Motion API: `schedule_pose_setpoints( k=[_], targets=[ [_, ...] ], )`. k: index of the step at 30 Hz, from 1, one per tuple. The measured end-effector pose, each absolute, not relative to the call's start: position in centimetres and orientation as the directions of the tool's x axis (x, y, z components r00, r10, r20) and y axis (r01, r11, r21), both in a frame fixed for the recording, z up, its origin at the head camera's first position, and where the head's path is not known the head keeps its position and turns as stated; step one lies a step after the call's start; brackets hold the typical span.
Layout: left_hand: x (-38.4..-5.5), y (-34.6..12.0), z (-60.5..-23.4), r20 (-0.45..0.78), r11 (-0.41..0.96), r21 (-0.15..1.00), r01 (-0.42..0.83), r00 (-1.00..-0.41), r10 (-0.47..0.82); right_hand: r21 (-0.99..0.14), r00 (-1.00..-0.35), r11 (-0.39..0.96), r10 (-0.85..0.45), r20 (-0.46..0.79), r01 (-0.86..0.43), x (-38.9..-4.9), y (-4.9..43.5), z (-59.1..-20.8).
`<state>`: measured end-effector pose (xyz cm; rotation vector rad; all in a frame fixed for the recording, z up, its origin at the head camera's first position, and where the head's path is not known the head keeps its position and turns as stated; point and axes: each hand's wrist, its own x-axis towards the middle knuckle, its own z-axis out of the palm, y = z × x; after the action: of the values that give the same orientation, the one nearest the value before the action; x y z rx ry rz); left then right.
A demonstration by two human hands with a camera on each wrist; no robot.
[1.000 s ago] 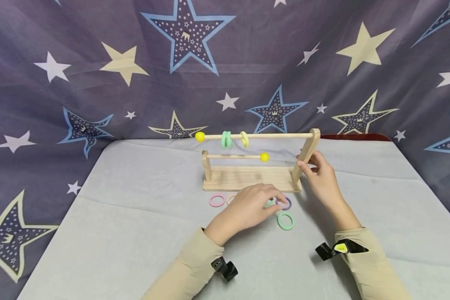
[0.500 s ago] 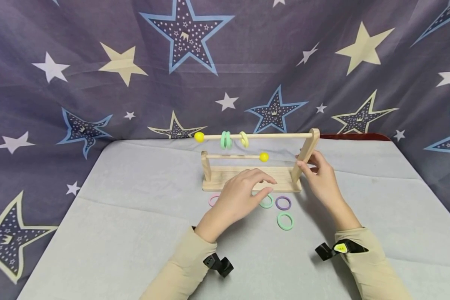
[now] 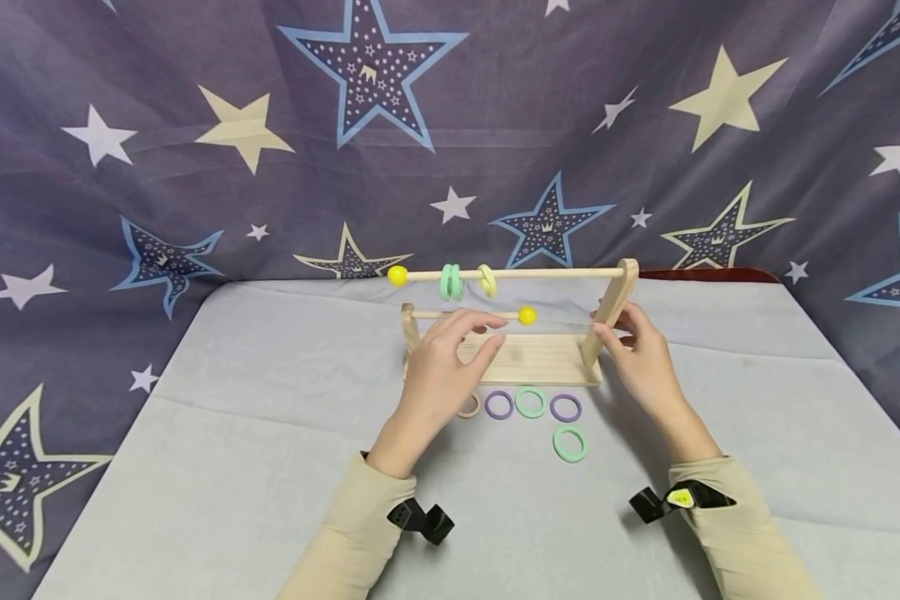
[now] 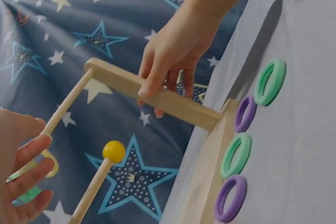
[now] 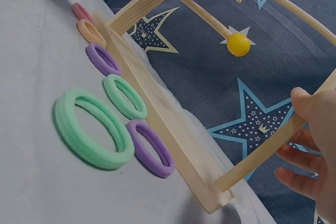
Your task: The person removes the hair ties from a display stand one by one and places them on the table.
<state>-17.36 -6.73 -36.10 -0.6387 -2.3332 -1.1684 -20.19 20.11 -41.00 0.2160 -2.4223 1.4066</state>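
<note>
Gripping the tall post (image 3: 612, 307) of a wooden stand (image 3: 543, 360), the right hand (image 3: 641, 354) has its thumb on one side of the wood and its fingers bent round the other. The left hand (image 3: 437, 367) hangs before the lower rod (image 3: 429, 315), fingers loosely bent, the thumb parted from them, nothing pinched between. Just past those fingertips, to the right, sits the yellow ball (image 3: 527, 316) that caps this rod.

Above and beyond the same fingers, the upper rod (image 3: 558, 273) carries two green rings (image 3: 452, 282) side by side and, a little apart, a yellow ring (image 3: 487, 281); from where I look, I can't be sure whether any finger touches them.

On the table (image 3: 195, 467), below the left fingers, lies a peach ring (image 5: 83, 33), partly hidden by the hand from above, with a pink ring (image 5: 79, 13) beyond it. From there toward the right hand's fingers run a purple ring (image 5: 97, 62), a mint ring (image 5: 116, 100) and a second purple ring (image 5: 147, 162), all along the stand's front edge. Another mint ring (image 5: 67, 124) lies farther from both hands' fingertips, nearer the person.
</note>
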Motion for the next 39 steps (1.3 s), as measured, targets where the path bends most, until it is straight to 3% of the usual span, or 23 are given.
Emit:
schedule_pose_setpoints(
  k=[39],
  targets=[
    [-18.4, -11.1, -35.2, 0.550, 0.540, 0.732, 0.414, -0.828, -0.110, -0.803, -0.928, 0.510, 0.027, 0.372, -0.308, -20.3, 20.3, -41.2]
  ],
)
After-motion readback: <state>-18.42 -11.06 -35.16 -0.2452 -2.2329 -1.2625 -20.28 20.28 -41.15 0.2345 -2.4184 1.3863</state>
